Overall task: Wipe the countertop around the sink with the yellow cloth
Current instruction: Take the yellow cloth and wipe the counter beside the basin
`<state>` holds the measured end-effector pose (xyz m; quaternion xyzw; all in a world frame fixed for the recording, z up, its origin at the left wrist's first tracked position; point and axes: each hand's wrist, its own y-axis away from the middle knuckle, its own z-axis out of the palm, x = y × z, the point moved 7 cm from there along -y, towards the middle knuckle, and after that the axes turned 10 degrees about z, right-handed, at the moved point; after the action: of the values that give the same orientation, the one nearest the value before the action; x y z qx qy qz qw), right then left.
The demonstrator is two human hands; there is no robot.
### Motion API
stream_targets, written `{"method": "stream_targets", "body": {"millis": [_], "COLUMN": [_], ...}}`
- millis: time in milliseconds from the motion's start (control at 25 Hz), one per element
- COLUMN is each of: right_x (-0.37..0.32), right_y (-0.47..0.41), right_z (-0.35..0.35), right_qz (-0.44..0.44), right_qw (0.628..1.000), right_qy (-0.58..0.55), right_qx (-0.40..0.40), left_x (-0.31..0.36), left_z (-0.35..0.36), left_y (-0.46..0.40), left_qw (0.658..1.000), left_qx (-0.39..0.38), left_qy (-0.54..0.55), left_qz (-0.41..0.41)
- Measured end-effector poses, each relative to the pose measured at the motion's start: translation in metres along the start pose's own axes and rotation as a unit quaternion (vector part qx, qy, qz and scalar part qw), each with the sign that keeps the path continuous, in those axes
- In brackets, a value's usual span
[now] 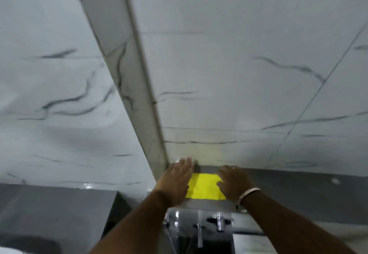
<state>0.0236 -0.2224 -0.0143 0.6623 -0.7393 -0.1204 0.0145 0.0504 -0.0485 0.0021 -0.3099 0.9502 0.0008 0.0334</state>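
Two hands are laid flat with fingers spread beyond the tap (217,222): the left hand (176,182) and right hand (233,182) press the cloth (203,186) on the counter (298,190), presumably to spread it for wiping; behind it rises the wall (239,74).

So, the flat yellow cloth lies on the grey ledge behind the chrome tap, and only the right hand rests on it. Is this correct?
Not quite: both hands rest on it. In the head view, the left hand presses its left edge and the right hand its right edge. The flat yellow cloth does lie on the grey ledge behind the chrome tap.
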Motion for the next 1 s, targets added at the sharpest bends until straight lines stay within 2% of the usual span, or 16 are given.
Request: {"method": "stream_targets", "body": {"millis": [80, 120, 280, 400, 520, 640, 800, 880, 1000], "right_x": [-0.004, -0.007, -0.012, -0.012, -0.02, -0.023, -0.036, -0.069, -0.134], "right_y": [-0.019, -0.026, -0.054, -0.059, -0.055, -0.049, -0.031, -0.019, -0.004], "right_z": [0.047, 0.064, 0.092, 0.097, 0.084, 0.083, 0.073, 0.061, 0.037], "right_qz": [0.016, 0.013, 0.04, 0.058, 0.056, 0.004, -0.05, -0.107, -0.204], "right_qw": [0.999, 1.0, 0.998, 0.994, 0.99, 0.989, 0.985, 0.979, 0.967], "right_qy": [-0.02, -0.007, 0.028, 0.087, 0.121, 0.107, 0.045, 0.03, 0.021], "right_qx": [-0.026, -0.024, -0.048, -0.044, -0.039, -0.098, -0.158, -0.168, -0.151], "left_x": [0.002, -0.003, -0.037, -0.044, -0.036, -0.033, -0.03, -0.039, -0.058], "left_z": [0.05, 0.071, 0.112, 0.131, 0.126, 0.093, 0.054, 0.038, 0.018], "left_y": [-0.008, -0.01, -0.034, -0.031, -0.026, -0.015, 0.034, 0.075, 0.143], "left_qw": [0.997, 0.992, 0.985, 0.978, 0.981, 0.98, 0.969, 0.961, 0.958], "left_qx": [-0.054, -0.094, -0.085, -0.149, -0.146, -0.117, -0.143, -0.128, -0.119], "left_qy": [0.051, 0.085, 0.117, 0.101, 0.098, 0.129, 0.18, 0.206, 0.188], "left_qz": [0.014, -0.014, -0.097, -0.102, -0.088, -0.095, -0.093, -0.132, -0.181]}}
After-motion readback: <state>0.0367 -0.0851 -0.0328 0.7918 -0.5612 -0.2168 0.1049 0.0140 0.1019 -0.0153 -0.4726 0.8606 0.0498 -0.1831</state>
